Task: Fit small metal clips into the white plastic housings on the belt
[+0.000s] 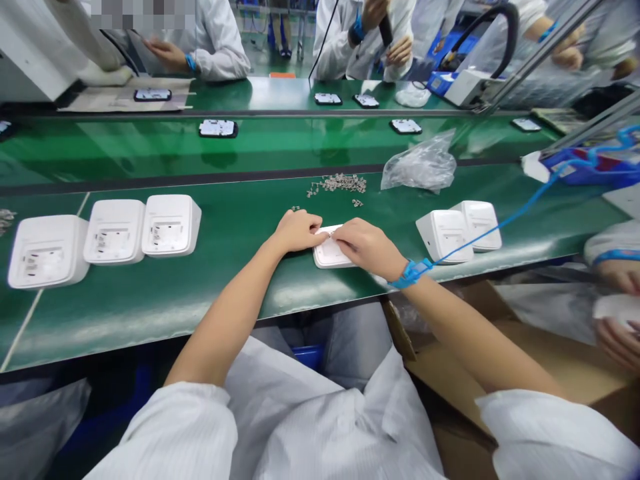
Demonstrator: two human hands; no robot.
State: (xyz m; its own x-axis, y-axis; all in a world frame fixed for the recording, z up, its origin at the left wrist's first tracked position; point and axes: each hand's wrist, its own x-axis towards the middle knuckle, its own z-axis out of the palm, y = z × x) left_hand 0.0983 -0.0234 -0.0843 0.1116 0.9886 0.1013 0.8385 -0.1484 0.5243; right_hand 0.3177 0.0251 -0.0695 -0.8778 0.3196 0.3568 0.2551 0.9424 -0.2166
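White sleeves frame my view, both forearms reaching forward over the near edge of the green worktop. Between the edge and my hands lies only a narrow strip of bare mat; to the left of my left arm the mat is open up to three white boxes, and to the right two more boxes stand just beyond my right wrist. A blue wrist strap circles that wrist, its cord running up and right. Ahead, a scatter of screws and a clear bag lie short of the belt.

My left hand lies knuckles up, fingers curled and pressed on the left corner of a white cover lying flat near the edge. My right hand comes in from the right, fingers bent together onto the cover's top; whether they pinch anything small I cannot tell.
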